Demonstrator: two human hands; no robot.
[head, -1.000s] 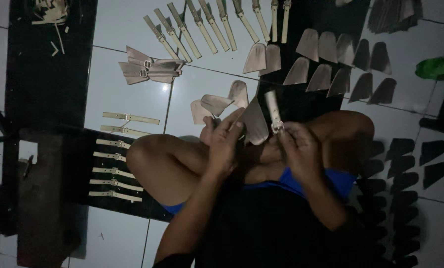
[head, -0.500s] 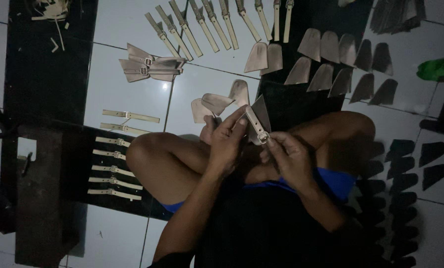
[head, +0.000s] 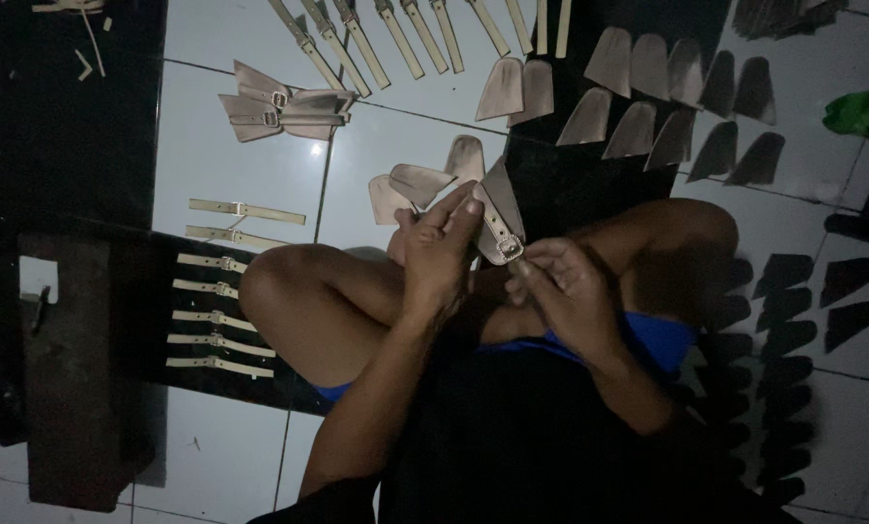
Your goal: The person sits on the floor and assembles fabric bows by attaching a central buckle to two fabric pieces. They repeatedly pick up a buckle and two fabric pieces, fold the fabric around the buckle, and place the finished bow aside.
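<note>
both hands grip one tan buckled strap piece [head: 497, 221] above the bent knee [head: 279, 291]: left hand [head: 439, 254] steadies its leather, right hand [head: 565, 289] pinches the buckle end, likely for threading.

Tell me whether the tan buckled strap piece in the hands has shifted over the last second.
Yes. The tan buckled strap piece tilted leftward, buckle end down, against the fixed floor pieces.

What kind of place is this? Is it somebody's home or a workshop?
Probably a small floor-level leather or sandal workshop. A person sits on white floor tiles, both hands on a buckled strap piece. Rows of cut tan leather pieces and narrow buckled straps lie laid out around them.
</note>
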